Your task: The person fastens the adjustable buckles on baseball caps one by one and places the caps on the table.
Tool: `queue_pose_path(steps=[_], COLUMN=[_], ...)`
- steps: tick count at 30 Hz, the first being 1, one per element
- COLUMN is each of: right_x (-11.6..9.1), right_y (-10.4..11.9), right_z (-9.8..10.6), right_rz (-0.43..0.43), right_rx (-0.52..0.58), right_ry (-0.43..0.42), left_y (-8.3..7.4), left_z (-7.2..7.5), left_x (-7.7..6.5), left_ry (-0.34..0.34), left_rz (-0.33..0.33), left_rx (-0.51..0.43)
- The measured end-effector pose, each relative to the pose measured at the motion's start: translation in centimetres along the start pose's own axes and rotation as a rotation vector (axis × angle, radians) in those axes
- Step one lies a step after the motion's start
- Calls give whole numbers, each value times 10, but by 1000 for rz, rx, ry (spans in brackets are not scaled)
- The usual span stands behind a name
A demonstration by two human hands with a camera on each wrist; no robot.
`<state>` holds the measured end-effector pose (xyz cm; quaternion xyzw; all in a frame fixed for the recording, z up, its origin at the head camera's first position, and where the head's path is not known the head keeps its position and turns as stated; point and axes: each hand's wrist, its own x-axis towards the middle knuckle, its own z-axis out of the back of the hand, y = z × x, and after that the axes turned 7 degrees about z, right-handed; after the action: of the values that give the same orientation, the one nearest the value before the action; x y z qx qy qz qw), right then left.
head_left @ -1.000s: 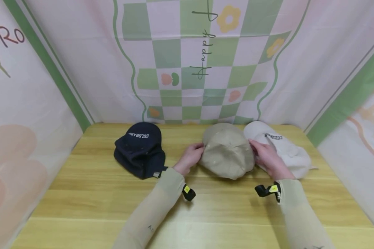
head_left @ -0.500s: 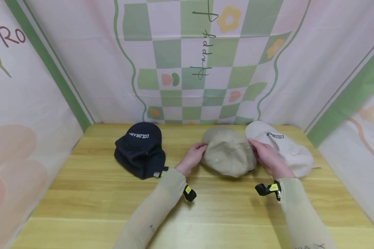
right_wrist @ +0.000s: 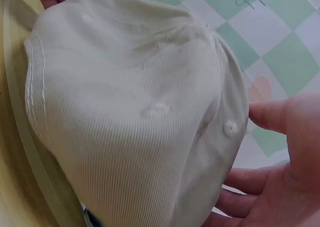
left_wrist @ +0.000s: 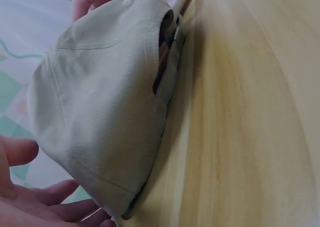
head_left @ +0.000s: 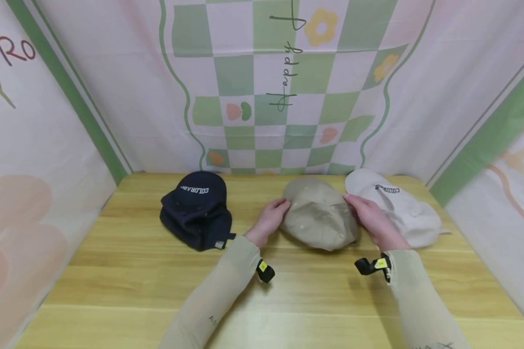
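A beige baseball cap (head_left: 320,213) sits crown up on the wooden table, between both hands. In the head view, my left hand (head_left: 268,220) touches its left side. Seen from the left wrist, the extended fingers (left_wrist: 75,207) reach the cap's lower edge, and the thumb stands apart from them beside the crown. My right hand (head_left: 374,220) lies along the opposite side. Its thumb tip meets the fabric in the right wrist view, while its fingers (right_wrist: 245,182) lie against the cap's side, partly hidden behind it.
A navy cap (head_left: 196,208) lettered COLORADO lies to the left on the table (head_left: 297,300). Close behind the right hand is a white cap (head_left: 412,218) with dark lettering. A printed curtain (head_left: 268,109) hangs along the table's back edge.
Over the last second the beige cap has shifted slightly toward me, and the white cap slightly right. The right thumb has moved a little left along the beige cap's edge; the left hand barely moved.
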<state>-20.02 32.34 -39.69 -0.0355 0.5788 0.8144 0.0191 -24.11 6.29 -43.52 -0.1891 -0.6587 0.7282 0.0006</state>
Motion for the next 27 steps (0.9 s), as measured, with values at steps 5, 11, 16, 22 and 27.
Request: queue_pose_path(steps=[5, 11, 16, 22, 27], right_x=[2, 2, -1, -4, -6], right_y=[7, 14, 23, 32, 41], right_z=[-3, -6, -11, -15, -18], right_rz=[16, 41, 63, 94, 129], right_rx=[-29, -35, -45, -50, -21], right_ry=[-23, -40, -60, -99, -147], left_y=[-6, -15, -25, -36, -47], left_z=[4, 11, 19, 30, 37], left_x=[-2, -4, -9, -16, -22], left_ry=[-4, -23, -25, -3, 0], left_rz=[-4, -24, -54, -60, -81], left_rx=[-37, -63, -51, -93, -130])
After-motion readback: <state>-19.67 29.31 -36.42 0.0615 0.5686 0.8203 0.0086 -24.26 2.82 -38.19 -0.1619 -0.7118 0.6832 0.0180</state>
